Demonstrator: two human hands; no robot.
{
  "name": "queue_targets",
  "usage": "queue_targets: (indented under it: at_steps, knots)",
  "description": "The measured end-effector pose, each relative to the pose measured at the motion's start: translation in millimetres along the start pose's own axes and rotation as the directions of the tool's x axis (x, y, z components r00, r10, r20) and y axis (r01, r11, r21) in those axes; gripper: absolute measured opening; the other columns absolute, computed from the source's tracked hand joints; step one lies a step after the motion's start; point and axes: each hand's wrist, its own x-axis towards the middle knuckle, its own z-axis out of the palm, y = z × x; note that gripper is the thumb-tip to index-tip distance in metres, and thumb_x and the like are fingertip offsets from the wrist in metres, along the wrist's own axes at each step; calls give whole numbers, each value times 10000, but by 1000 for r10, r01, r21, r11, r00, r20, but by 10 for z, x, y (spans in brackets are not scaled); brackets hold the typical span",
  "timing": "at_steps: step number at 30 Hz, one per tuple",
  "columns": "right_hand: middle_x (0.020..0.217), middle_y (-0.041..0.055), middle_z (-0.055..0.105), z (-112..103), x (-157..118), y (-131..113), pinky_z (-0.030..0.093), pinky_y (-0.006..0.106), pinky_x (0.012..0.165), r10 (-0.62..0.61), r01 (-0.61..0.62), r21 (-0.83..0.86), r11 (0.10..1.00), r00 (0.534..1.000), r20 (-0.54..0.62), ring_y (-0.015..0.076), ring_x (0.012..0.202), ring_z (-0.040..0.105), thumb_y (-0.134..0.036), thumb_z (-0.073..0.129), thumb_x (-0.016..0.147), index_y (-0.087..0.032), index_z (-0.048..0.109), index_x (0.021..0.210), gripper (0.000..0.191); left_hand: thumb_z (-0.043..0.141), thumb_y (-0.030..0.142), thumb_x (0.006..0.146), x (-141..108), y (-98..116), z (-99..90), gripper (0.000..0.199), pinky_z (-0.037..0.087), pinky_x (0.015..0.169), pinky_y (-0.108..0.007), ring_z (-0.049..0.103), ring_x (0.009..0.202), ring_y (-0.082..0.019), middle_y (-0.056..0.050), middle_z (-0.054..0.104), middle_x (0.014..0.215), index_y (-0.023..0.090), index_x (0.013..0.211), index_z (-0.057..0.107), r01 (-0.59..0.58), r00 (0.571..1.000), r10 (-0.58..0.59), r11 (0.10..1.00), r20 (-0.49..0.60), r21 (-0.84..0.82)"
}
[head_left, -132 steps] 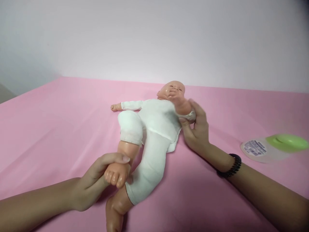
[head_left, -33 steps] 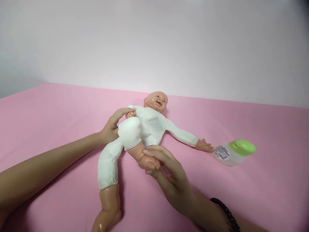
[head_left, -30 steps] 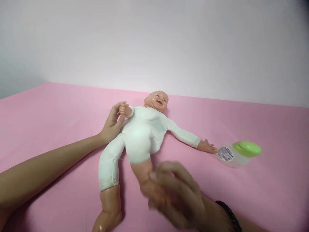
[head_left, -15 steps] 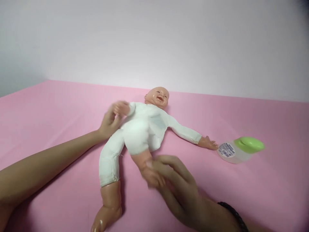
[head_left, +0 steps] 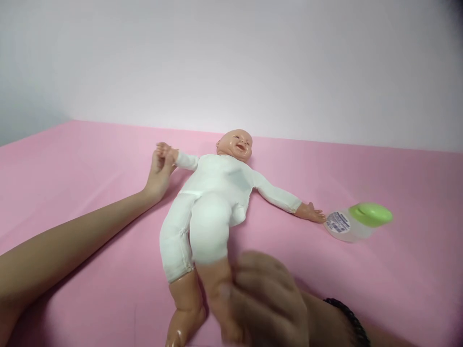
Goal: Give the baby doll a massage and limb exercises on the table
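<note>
A doll [head_left: 222,180] lies on its back on the pink cloth [head_left: 398,178], its head toward the pale wall [head_left: 231,58]. The person's left hand [head_left: 159,173] has its fingers pinched around one of the doll's small hands. The right hand [head_left: 269,301], a blur from here, grips a lower leg [head_left: 214,277] between thumb and bent fingers, a black bracelet [head_left: 350,318] at its wrist. Right beside the doll's outstretched hand [head_left: 310,212] is a clear bottle [head_left: 356,231] with a green cap [head_left: 372,214].
</note>
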Motion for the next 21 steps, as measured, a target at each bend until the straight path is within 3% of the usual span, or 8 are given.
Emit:
queue_targets:
  at_steps: [3, 5, 9, 12, 14, 16, 18, 21]
  knots:
    - [834, 5, 659, -22, 261, 136, 521, 276, 621, 261, -262, 7, 965, 964, 48, 147, 743, 622, -94, 474, 1024, -234, 622, 1114, 222, 695, 511, 969, -187, 218, 108, 446, 464, 1192, -491, 588, 1363, -292, -140, 637, 1394, 235, 1302, 587, -308, 884, 248, 947, 396, 96]
    - [847, 10, 666, -13, 276, 170, 517, 287, 626, 287, -289, 20, 957, 955, 71, 153, 738, 618, -75, 469, 1007, -234, 621, 1175, 276, 710, 478, 966, -225, 255, 137, 445, 442, 1214, -504, 595, 1359, -293, -136, 652, 1385, 239, 1324, 595, -324, 841, 251, 943, 480, 76]
    - [648, -32, 538, 13, -34, 92, 477, 316, 532, 33, -37, 104, 994, 999, 42, 154, 560, 491, -210, 630, 969, -280, 670, 1099, 152, 581, 544, 1028, -46, 43, 51, 413, 434, 1223, -525, 538, 1439, -262, -126, 537, 1519, 296, 1343, 479, 51, 990, -39, 995, 133, -90]
    - [612, -45, 478, 14, -252, -1, 444, 289, 496, -177, 159, 123, 980, 973, 150, 127, 527, 423, -149, 719, 904, -276, 674, 886, 136, 457, 541, 1074, 115, -123, -55, 358, 472, 1187, -529, 567, 1411, -242, -153, 497, 1534, 312, 1340, 384, 288, 955, -296, 935, -11, -206]
    - [623, -41, 479, 4, -248, -16, 456, 289, 517, -194, 182, 84, 980, 966, 169, 128, 548, 425, -137, 707, 909, -261, 678, 879, 131, 411, 551, 1085, 124, -127, -76, 341, 490, 1168, -524, 599, 1366, -235, -156, 517, 1496, 307, 1321, 374, 308, 947, -319, 932, -32, -191]
    - [653, -23, 510, -6, -121, 23, 488, 311, 564, -100, 99, 16, 995, 991, 91, 154, 607, 482, -185, 651, 955, -243, 686, 989, 76, 457, 587, 1065, 43, -44, -40, 371, 501, 1157, -514, 590, 1363, -234, -129, 519, 1489, 311, 1310, 411, 218, 974, -223, 967, -24, -135]
    - [750, 15, 589, -7, 54, 94, 517, 338, 623, 50, -48, -46, 998, 998, 29, 185, 711, 560, -176, 573, 987, -211, 658, 1138, 176, 571, 603, 1014, -82, 76, 31, 426, 485, 1170, -527, 569, 1370, -263, -119, 554, 1452, 294, 1298, 494, -19, 990, 20, 1000, 138, -5]
    - [859, 44, 651, 24, 213, 160, 514, 346, 644, 178, -170, -115, 979, 982, 67, 187, 760, 591, -89, 518, 972, -186, 607, 1244, 302, 662, 534, 980, -211, 185, 111, 435, 425, 1217, -545, 556, 1378, -307, -143, 616, 1391, 254, 1304, 585, -363, 834, 282, 928, 474, 87]
